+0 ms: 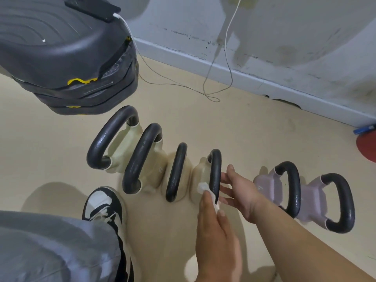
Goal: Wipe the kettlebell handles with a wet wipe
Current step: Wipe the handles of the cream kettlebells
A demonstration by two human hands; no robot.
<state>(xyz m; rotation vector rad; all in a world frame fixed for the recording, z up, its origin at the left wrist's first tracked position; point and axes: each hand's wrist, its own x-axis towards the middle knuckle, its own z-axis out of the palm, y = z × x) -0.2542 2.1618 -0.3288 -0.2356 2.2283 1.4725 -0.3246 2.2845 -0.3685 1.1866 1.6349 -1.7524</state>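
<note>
Head view. Six kettlebells in a row on the beige floor, running from centre left to lower right: four cream ones, then two lilac ones. All have black loop handles. The handles stand upright, and some cream bodies touch each other.

The fourth handle is just right of centre. The left hand comes up from the bottom edge. Its fingers are curled, pinching the white wet wipe against the lower part of that handle. The wipe is crumpled and partly hidden under the fingers.

The right hand reaches in from the lower right, its forearm crossing in front of the lilac pair. Its fingers are spread and straight, fingertips touching the right side of the same handle, thumb up.

Lower left: a grey trouser leg and a black-and-white shoe just beside the second and third cream bells.

Upper left: a stack of black step platforms with yellow marks and a phone on top. A white cable runs from the phone down to the floor and up the scuffed wall.

Right edge: a red round object, cut off, kind unclear.
</note>
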